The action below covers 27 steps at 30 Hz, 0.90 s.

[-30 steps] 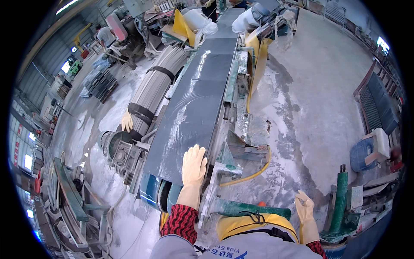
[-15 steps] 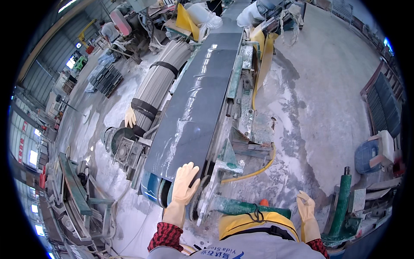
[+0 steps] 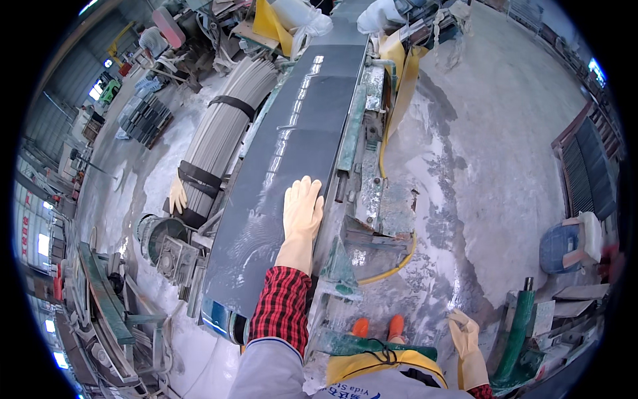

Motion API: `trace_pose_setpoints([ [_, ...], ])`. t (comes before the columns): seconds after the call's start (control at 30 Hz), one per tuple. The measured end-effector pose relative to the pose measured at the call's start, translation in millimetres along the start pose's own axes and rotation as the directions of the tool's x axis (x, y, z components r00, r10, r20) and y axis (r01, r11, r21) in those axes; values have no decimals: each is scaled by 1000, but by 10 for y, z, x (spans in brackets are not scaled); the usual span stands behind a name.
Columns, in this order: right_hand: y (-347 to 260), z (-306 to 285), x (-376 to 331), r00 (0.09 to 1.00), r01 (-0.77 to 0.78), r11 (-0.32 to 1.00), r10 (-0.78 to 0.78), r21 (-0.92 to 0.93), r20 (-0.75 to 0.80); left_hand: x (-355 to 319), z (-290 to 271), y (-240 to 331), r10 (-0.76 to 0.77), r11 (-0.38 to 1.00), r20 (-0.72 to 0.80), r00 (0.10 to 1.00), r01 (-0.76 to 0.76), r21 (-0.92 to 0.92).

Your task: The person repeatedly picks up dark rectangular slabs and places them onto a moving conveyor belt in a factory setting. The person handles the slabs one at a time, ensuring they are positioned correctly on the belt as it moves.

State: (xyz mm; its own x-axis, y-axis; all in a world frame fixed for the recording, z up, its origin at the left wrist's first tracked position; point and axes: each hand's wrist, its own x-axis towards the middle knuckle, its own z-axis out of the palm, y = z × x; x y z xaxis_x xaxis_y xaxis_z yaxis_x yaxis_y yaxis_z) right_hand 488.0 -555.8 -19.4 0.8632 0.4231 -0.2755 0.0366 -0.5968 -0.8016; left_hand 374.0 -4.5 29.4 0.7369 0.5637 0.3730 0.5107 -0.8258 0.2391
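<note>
Both hands grip nothing: the left hand (image 3: 302, 216), opened flat, lies palm down on the dark slab (image 3: 260, 213), whose length runs ahead, while the loosely curled right hand (image 3: 466, 338) hangs well apart to the slab's right.

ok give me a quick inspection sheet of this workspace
Surface: concrete floor, streaked with damp and pale patches
Job's things: dark grey slabs, wet and shiny, along the green-framed machine
Clutter: loose pale glove by the banded bundle of pale strips
Left hand: gloved, palm down, apparently on a slab
Right hand: gloved, off the slabs; nothing seen in it
Cables: yellow hose curving beside the machine
Surroundings: person in the left background; blue container at right
</note>
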Motion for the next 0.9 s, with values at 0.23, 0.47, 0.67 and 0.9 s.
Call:
trace_pose_setpoints([
  [0.23, 235, 61, 240, 952, -303, 948, 296, 99, 83, 527, 120, 6, 106, 994, -46, 993, -107, -34],
  [0.47, 88, 129, 538, 958, -258, 966, 251, 32, 139, 1110, 488, -72, 42, 999, -81, 996, -42, 10],
  [0.67, 420, 163, 519, 946, -304, 953, 300, 15, 126, 1535, 769, -145, -24, 997, -90, 996, 29, 66],
  [0.9, 565, 173, 488, 962, -226, 974, 227, -26, 152, 1600, 806, -127, -56, 997, -119, 991, 63, 53],
])
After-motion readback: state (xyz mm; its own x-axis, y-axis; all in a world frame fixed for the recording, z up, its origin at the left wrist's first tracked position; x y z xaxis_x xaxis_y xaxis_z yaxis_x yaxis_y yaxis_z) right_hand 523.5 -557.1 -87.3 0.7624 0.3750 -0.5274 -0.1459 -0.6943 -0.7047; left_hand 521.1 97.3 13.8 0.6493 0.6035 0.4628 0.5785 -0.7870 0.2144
